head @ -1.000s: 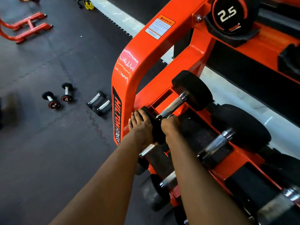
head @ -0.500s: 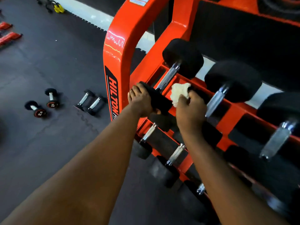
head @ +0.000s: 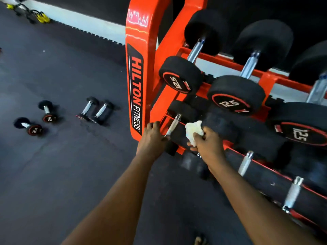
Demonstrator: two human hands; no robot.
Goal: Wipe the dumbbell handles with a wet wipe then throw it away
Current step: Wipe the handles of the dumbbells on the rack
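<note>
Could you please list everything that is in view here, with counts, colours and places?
rack: one, orange, right half of the view, lettered HILTON FITNESS
racked dumbbells: at least six, black with chrome handles, on the rack's tiers
floor dumbbells: four, black with chrome handles, on the floor left of the rack
floor: one, dark grey, left and bottom
yellow items: count unclear, yellow, far top left by the wall
wet wipe: one, white, crumpled, beside a small racked dumbbell's handle
left hand: one, at the rack's lower corner, grip unclear
right hand: one, holds the wet wipe
</note>
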